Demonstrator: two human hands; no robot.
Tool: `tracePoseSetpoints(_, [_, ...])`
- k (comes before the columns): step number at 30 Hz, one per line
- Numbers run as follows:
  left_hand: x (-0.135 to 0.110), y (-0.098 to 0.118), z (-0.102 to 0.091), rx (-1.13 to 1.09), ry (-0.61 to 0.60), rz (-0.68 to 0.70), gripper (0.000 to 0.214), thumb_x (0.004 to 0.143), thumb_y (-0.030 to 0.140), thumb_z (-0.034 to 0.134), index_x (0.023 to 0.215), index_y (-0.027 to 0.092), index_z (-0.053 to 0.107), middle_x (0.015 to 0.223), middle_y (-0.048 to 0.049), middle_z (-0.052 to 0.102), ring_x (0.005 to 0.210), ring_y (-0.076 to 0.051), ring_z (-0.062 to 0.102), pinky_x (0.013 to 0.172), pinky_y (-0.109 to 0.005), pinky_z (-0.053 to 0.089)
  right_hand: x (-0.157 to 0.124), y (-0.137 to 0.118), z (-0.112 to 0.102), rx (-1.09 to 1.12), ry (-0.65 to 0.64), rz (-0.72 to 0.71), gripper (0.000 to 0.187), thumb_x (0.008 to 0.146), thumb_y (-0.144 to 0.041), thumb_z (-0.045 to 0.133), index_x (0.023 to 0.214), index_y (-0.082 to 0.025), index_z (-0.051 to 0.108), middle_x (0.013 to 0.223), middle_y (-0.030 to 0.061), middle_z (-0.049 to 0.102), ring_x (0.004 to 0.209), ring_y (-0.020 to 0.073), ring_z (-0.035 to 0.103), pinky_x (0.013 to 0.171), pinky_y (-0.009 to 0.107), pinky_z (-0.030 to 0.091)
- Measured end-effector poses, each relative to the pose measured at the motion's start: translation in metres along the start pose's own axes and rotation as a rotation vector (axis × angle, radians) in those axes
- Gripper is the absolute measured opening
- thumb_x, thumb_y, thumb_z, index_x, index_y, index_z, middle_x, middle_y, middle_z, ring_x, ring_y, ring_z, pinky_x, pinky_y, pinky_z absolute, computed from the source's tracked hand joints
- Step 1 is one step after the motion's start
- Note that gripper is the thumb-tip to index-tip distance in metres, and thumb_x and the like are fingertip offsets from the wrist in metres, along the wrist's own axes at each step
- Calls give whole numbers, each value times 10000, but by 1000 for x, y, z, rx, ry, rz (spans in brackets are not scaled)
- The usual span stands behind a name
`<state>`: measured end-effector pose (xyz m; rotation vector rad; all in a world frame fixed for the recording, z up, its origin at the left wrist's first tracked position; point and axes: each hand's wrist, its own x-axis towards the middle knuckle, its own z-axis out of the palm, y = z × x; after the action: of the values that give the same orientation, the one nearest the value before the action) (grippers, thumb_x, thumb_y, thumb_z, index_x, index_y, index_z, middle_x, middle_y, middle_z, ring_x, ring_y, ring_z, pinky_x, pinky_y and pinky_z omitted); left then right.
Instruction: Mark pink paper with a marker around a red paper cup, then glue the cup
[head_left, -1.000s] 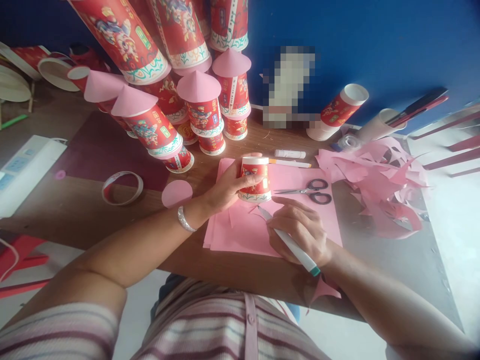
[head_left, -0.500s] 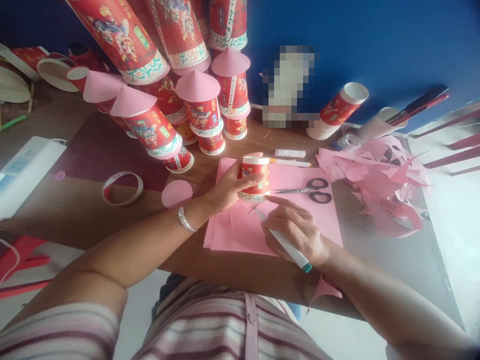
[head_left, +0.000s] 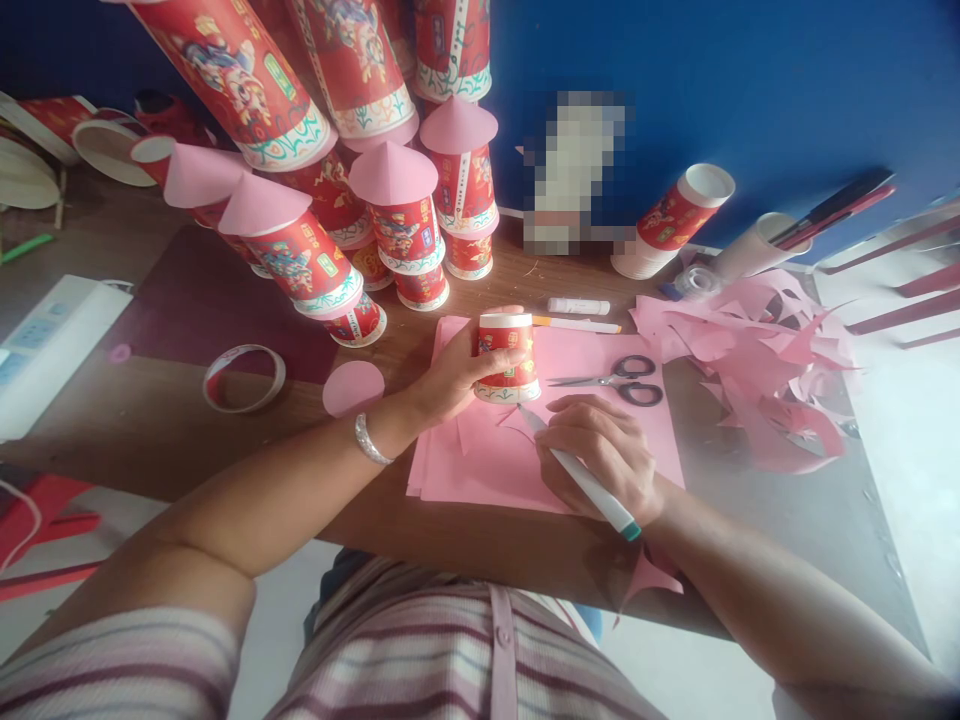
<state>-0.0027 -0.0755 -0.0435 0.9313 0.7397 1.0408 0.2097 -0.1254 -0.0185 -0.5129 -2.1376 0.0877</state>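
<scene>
My left hand (head_left: 459, 372) is wrapped round a red paper cup (head_left: 507, 350), its thumb across the printed front. The cup has a white band with green drawn lines at its lower end. In my right hand (head_left: 600, 455) is a white marker (head_left: 592, 490) with a green end, its tip close to the cup's lower band; whether it touches I cannot tell. Beneath both hands lie stacked pink paper sheets (head_left: 480, 470). Black-handled scissors (head_left: 611, 380) rest on the sheets, right of the cup. A pink paper disc (head_left: 353, 389) lies left of the sheets.
Stacked red cups with pink cone roofs (head_left: 393, 180) stand at the back left. Pink paper scraps (head_left: 757, 350) heap on the right. Behind are an orange-white marker (head_left: 577, 325), a glue stick (head_left: 578, 306), a tape roll (head_left: 699, 282) and a pen holder (head_left: 750, 250). A cut ring (head_left: 244, 379) lies left.
My right hand and the marker have shifted slightly right, and the index finger has drawn away from the cup. The cup has turned or tilted a little in my left hand.
</scene>
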Motion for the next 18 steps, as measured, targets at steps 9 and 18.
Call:
tracePoseSetpoints(9, [0,1,1,-34,-11,9,526,816,421,916,1237,211,681,966,-30,701,871,-195,668,825,-353,579,-2,3,1,-23,-1,15,305,906,-5,670,1124,-218,646,800,-11,656,675,173,673,647,334,646])
tracePoseSetpoints(18, [-1,-3,-3,-58,16,-37,638,807,402,931,1348,203,658,1134,-86,730,1001,-235,700,863,-369,580,-3,3,0,-18,-30,32,355,880,9,690,1157,-211,662,816,-11,684,717,180,698,664,321,622])
